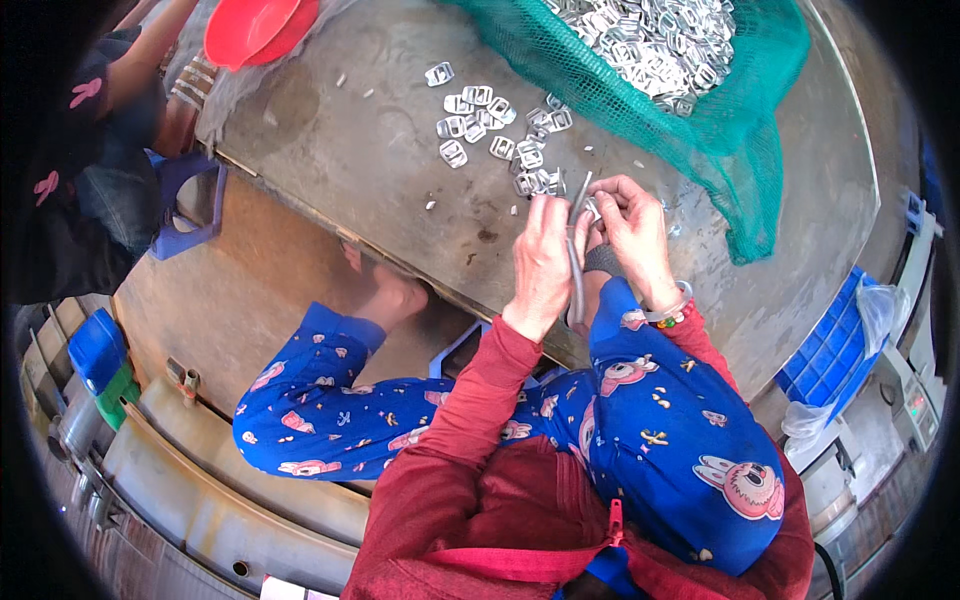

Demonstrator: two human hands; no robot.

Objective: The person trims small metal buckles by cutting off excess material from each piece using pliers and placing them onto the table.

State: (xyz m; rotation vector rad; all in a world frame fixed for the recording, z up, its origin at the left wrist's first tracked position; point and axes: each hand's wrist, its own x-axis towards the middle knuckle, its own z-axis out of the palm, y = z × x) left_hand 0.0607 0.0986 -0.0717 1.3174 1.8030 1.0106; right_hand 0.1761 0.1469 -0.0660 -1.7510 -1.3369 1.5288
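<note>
My left hand (541,262) is closed along a slim, slightly bent grey rod-like tool (577,262), which stands upright between my hands; its fingers partly hide the grip. Close beside it on the right, my right hand (638,238) pinches a small silvery metal buckle (592,208) between thumb and fingers, right by the tool's upper part. Just beyond my fingertips, a loose group of similar metal buckles (480,115) lies scattered on the grey metal tabletop (350,140).
At the far right a green mesh net (745,170) holds a big heap of buckles (660,50). Red plastic bowls (262,30) stand at the far left, near another person's arm (140,70). A blue crate (830,335) is at the right, below the table edge.
</note>
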